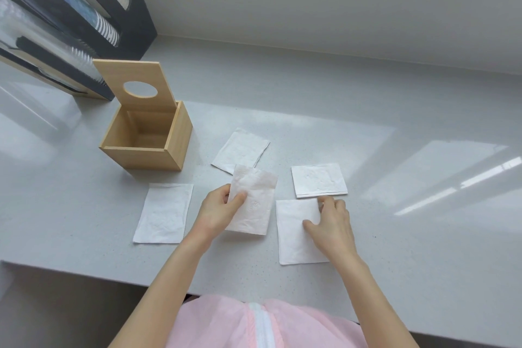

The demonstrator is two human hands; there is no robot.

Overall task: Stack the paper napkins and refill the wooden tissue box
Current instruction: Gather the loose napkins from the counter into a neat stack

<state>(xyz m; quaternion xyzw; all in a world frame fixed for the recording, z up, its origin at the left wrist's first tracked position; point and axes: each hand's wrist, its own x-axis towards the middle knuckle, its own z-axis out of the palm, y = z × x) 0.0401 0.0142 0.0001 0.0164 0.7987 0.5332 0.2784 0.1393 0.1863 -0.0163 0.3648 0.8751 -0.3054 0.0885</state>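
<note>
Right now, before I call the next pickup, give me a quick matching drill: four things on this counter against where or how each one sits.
Things
1. wooden tissue box
2. napkin in the left hand
3. napkin under the right hand
4. far-left napkin

States
A. lying flat, untouched
B. lifted off the counter, pinched
C. lid up, nothing inside
D. flat, with fingers at its top right corner

Pairs: 1-C, 2-B, 3-D, 4-A
</note>
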